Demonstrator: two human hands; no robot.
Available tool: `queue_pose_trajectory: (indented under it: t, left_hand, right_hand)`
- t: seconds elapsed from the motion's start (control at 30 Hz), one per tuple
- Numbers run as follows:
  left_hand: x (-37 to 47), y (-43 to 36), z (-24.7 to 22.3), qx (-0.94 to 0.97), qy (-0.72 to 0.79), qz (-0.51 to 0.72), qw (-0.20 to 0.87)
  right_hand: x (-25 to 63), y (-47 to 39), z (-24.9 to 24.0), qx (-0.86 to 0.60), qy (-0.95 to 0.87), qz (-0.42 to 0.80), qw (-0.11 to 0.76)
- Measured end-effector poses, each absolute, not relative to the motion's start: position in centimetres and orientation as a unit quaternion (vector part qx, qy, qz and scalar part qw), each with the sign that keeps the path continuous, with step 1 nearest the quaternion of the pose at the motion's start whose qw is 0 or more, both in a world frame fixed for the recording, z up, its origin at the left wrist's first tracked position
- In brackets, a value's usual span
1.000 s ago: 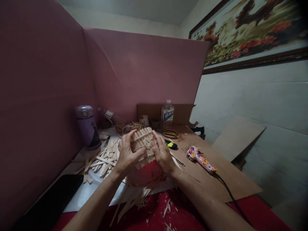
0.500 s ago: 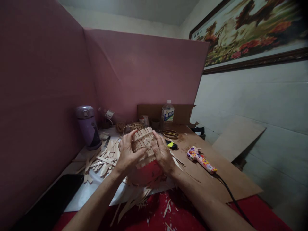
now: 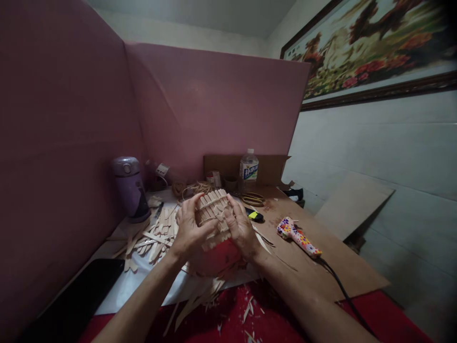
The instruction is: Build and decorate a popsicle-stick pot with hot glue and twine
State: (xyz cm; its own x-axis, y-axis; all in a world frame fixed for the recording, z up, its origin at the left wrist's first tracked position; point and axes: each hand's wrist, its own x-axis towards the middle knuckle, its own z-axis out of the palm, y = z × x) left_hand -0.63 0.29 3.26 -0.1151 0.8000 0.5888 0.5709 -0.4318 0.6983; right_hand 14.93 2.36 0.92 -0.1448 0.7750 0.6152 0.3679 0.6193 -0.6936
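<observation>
A small panel of wooden craft sticks (image 3: 213,202), laid side by side with crosswise strips, is held tilted above the table. My left hand (image 3: 191,228) grips its left side, with the thumb across the lower face. On the right side, my right hand (image 3: 241,228) holds it with the thumb pressed on the front near some small wood pieces. Below the panel is something red (image 3: 223,257) on the white sheet. Loose craft sticks (image 3: 157,243) lie in a pile to the left of my left hand.
A purple flask (image 3: 131,190) and a black flat object (image 3: 84,290) are at left. Behind stand a bottle (image 3: 249,171) and scissors (image 3: 253,198). At right, a patterned glue gun (image 3: 299,238) lies on cardboard (image 3: 342,271), near a black-and-yellow tool (image 3: 254,216). Wood scraps litter the front.
</observation>
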Motion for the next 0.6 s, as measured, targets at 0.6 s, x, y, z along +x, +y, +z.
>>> queue_pose_trajectory:
  t: [0.6]
  left_hand:
    - [-0.42, 0.34, 3.37, 0.645, 0.535, 0.536, 0.104]
  right_hand:
    - [14.83, 2.32, 1.0, -0.396, -0.73, 0.193, 0.523]
